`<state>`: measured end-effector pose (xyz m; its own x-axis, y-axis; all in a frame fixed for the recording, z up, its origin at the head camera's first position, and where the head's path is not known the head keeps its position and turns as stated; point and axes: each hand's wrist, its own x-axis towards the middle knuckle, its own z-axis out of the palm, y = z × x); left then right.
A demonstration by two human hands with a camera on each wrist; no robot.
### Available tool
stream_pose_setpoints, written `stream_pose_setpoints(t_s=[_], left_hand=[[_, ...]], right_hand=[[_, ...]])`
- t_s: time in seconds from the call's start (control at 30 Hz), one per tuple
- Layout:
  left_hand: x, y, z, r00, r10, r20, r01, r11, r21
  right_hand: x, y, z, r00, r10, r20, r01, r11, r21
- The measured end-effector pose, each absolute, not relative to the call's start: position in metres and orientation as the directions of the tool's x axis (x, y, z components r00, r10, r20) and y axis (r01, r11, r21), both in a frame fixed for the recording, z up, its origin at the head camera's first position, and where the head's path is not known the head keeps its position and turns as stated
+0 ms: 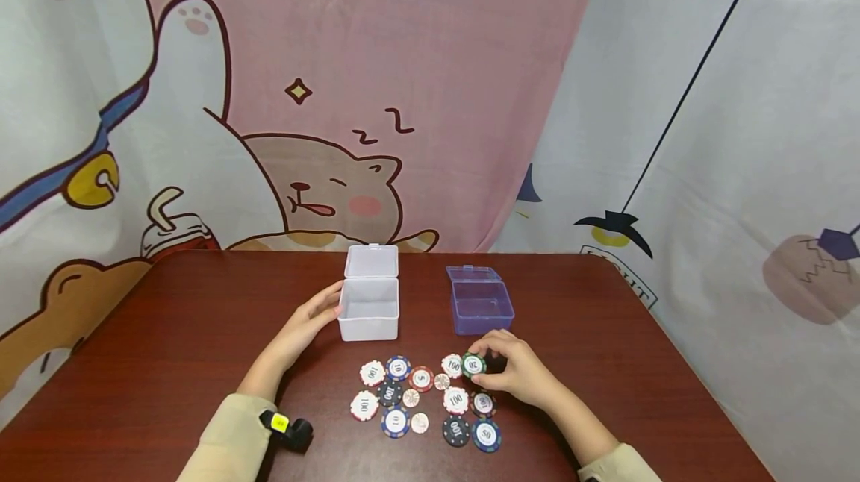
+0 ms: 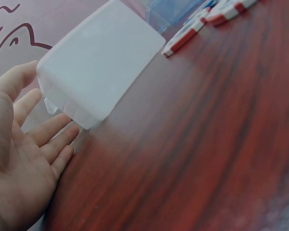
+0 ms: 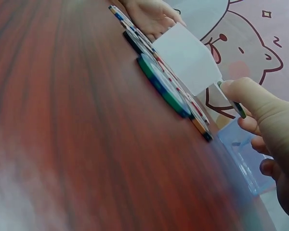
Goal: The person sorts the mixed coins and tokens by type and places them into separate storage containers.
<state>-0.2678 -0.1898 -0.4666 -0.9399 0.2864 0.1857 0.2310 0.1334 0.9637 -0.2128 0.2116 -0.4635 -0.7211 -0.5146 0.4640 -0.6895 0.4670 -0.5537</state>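
Red-brown table (image 1: 168, 348); right hand (image 1: 519, 368) pinches green-edged, white-centred chip (image 1: 473, 365); left hand (image 1: 304, 324), relaxed, apparently touching white box (image 1: 369, 327).

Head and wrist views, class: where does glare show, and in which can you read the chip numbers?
Head view: several numbers on the chips read clearly; left wrist view: pale glare on the tabletop at lower right, chips edge-on, numbers unreadable; right wrist view: whitish glare at lower left, numbers unreadable too.
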Motion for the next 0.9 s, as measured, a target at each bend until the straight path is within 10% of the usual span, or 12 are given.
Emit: stream_pose_setpoints(t_s=[0.9], left_hand=[[-0.269,-0.190,-0.469,-0.940,0.285,0.187,0.230,0.127,0.965]], right_hand=[[-0.216,0.165,-0.448,-0.752,-0.430,0.499,-0.658,0.447,-0.606]])
